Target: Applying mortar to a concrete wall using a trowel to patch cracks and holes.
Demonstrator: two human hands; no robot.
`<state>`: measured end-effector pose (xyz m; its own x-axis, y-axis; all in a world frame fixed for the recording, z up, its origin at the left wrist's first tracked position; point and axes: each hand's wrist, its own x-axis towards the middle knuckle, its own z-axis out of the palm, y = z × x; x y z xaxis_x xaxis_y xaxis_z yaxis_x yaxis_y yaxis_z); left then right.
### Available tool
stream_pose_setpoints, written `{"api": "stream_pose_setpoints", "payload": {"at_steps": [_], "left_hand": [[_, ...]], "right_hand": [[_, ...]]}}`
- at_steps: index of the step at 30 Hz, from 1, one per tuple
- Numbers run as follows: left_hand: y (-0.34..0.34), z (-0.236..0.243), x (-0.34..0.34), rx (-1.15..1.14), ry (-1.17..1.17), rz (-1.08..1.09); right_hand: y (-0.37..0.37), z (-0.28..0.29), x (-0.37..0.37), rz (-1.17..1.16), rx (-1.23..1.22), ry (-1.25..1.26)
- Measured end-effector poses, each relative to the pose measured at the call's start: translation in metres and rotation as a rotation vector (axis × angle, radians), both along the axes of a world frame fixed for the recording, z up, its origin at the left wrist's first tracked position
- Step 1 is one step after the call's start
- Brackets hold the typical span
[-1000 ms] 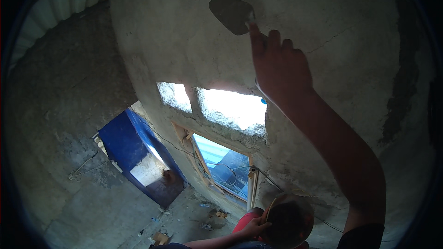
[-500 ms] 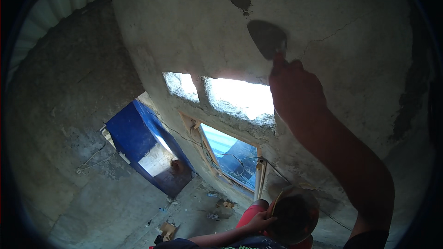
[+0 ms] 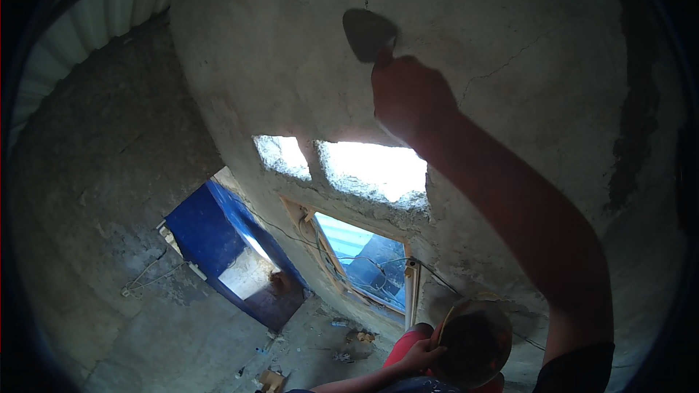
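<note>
High on the grey plastered wall [image 3: 510, 131], my right hand [image 3: 413, 94] is closed round the handle of a pointed trowel [image 3: 366, 35]. The trowel's dark blade lies against the wall or very close to it. A tiny dark speck [image 3: 366, 4] shows just above the blade. Low at the front, my left hand [image 3: 422, 355] grips the rim of a round bowl [image 3: 504, 349]. The bowl is held close to my body, and its inside looks dark; I cannot make out the contents.
Two bright rough openings [image 3: 375, 171] pierce the wall below my right arm. Under them is a wood-framed window [image 3: 364, 255] with loose cables [image 3: 378, 266]. A blue doorway [image 3: 207, 222] stands at the left. Scraps and a cardboard piece [image 3: 272, 380] lie on the floor.
My right hand has moved the trowel up and left to where a dark wet patch showed on the wall; the patch is no longer visible. My left hand still holds the bowl.
</note>
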<state>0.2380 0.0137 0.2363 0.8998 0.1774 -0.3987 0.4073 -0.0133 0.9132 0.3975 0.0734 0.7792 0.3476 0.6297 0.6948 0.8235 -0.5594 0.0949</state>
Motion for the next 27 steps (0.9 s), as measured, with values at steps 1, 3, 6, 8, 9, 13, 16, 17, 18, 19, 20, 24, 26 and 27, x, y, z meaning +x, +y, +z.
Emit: {"api": "stream_pose_setpoints", "payload": {"at_steps": [1,3,6,8,9,13,16,17,18,19,20,24,26,27], "left_hand": [[0.001,0.004,0.000,-0.003,0.009,-0.008],[0.001,0.012,-0.004,-0.008,0.021,-0.002],[0.004,0.016,-0.010,-0.022,0.005,0.030],[0.002,0.008,-0.012,-0.015,-0.026,0.094],[0.003,0.005,-0.010,-0.017,-0.030,0.092],[0.005,0.002,-0.010,-0.033,-0.014,0.063],[0.002,0.018,-0.008,-0.007,0.027,0.043],[0.002,0.023,-0.009,-0.004,0.051,0.033],[0.003,0.025,-0.006,-0.006,0.053,0.031],[0.003,0.026,-0.003,-0.022,0.026,0.035],[0.002,0.025,-0.005,-0.036,0.007,0.040],[0.007,0.007,-0.009,-0.035,-0.018,0.056],[0.003,0.011,-0.012,-0.126,-0.131,0.117],[0.002,0.014,-0.012,-0.128,-0.138,0.122]], "right_hand": [[0.004,-0.013,0.008,0.019,0.031,-0.051],[0.007,-0.035,0.010,0.057,0.003,-0.046],[0.007,-0.050,0.009,0.115,-0.070,0.045],[0.000,-0.055,0.006,0.095,-0.062,-0.053],[-0.002,-0.055,0.009,0.093,-0.064,-0.057],[-0.001,-0.058,0.023,-0.028,-0.003,-0.292],[-0.016,-0.068,0.039,-0.113,0.001,-0.296],[-0.016,-0.073,0.037,-0.135,-0.017,-0.304],[-0.020,-0.078,0.037,-0.136,-0.019,-0.301],[-0.026,-0.083,0.038,-0.149,-0.016,-0.302],[-0.034,-0.092,0.037,-0.161,-0.012,-0.294],[-0.064,-0.127,0.030,-0.150,-0.074,-0.208],[-0.080,-0.125,0.014,-0.117,-0.269,0.032],[-0.079,-0.119,0.013,-0.113,-0.270,0.024]]}}
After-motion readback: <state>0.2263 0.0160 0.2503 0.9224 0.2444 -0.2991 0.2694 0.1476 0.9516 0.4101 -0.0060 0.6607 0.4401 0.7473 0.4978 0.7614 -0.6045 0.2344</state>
